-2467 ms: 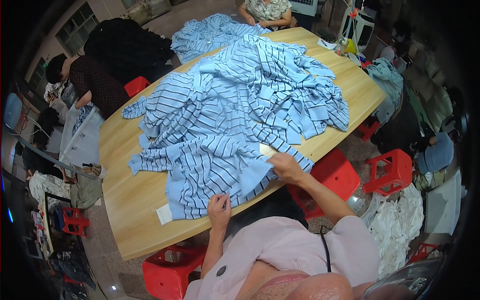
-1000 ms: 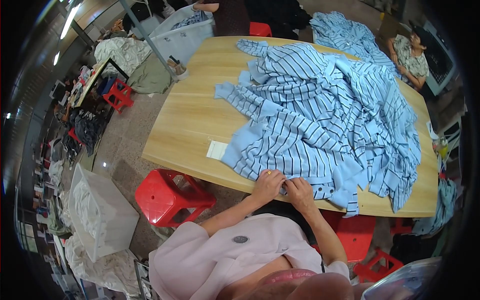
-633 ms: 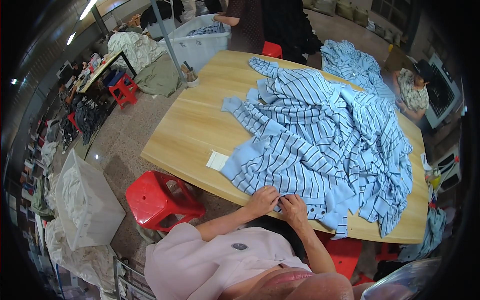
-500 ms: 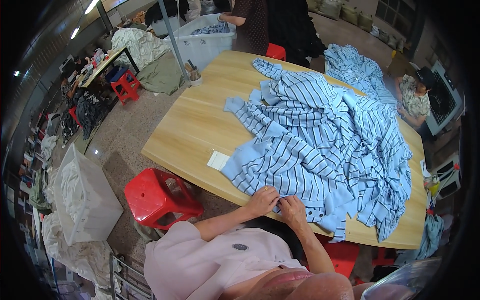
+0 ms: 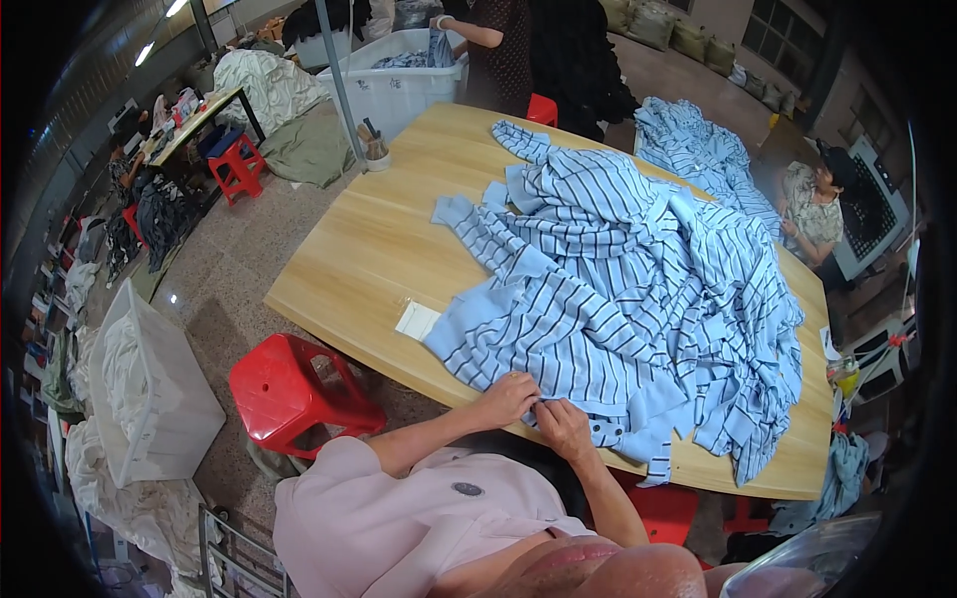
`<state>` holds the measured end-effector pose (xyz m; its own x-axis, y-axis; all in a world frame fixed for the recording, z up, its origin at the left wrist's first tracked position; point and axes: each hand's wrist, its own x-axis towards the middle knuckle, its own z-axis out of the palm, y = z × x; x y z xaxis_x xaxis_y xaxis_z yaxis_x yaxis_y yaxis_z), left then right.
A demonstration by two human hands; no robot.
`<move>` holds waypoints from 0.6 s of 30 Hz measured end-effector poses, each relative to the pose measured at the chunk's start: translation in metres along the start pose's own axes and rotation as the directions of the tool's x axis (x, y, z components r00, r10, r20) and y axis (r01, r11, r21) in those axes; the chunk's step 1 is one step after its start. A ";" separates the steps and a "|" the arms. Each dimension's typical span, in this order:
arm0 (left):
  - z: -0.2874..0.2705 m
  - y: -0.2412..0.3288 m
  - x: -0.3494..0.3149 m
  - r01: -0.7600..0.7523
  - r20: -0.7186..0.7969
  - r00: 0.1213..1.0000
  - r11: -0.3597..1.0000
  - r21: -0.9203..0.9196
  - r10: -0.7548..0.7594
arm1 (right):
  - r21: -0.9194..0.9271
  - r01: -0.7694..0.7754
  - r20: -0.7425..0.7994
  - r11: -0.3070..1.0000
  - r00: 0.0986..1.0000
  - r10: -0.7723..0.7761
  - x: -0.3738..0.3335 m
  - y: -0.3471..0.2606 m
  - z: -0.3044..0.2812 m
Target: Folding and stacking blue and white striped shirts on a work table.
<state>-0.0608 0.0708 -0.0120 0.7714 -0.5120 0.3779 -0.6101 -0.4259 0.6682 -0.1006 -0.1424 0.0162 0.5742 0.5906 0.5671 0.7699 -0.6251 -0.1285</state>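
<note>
Left hand (image 5: 511, 397) and right hand (image 5: 566, 429) pinch striped fabric (image 5: 573, 344) (softly creased, heaped).

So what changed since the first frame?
Right hand released the right side of the striped garment, moved left to meet the left hand; both pinch its near edge. Dark buttons now show beside the right hand. Unchanged: white slip on the table, by the garment's corner.

Directly ahead of the left hand (image 5: 510, 397), heaped clothes (image 5: 613, 269) block any low pass, though the room over them is open. The right hand (image 5: 565, 427) stands close on its right. Farther left, beyond a flat white card (image 5: 417, 320), bare tabletop (image 5: 344, 264) gives a free path toward the cup (image 5: 377, 162).
</note>
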 end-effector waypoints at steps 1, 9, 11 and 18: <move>-0.001 0.000 0.001 -0.003 0.049 0.999 0.999 -0.037 0.005 | -0.004 -0.002 -0.003 1.000 1.000 0.002 -0.001 0.002 -0.001; -0.004 0.000 0.010 -0.012 0.184 0.983 1.000 0.011 0.010 | -0.036 0.061 0.010 0.998 0.998 -0.061 -0.007 0.006 -0.001; -0.005 0.000 0.014 -0.060 0.203 0.978 0.992 0.110 0.037 | -0.026 0.069 0.003 0.997 0.998 -0.069 -0.006 0.007 -0.002; -0.006 0.004 0.013 -0.069 0.211 0.977 0.982 0.176 0.031 | -0.023 0.028 0.000 0.999 1.000 -0.028 -0.008 0.004 0.001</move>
<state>-0.0520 0.0670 -0.0007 0.6964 -0.6709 0.2548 -0.6844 -0.5141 0.5170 -0.1013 -0.1492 0.0101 0.5527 0.6079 0.5701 0.7788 -0.6202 -0.0936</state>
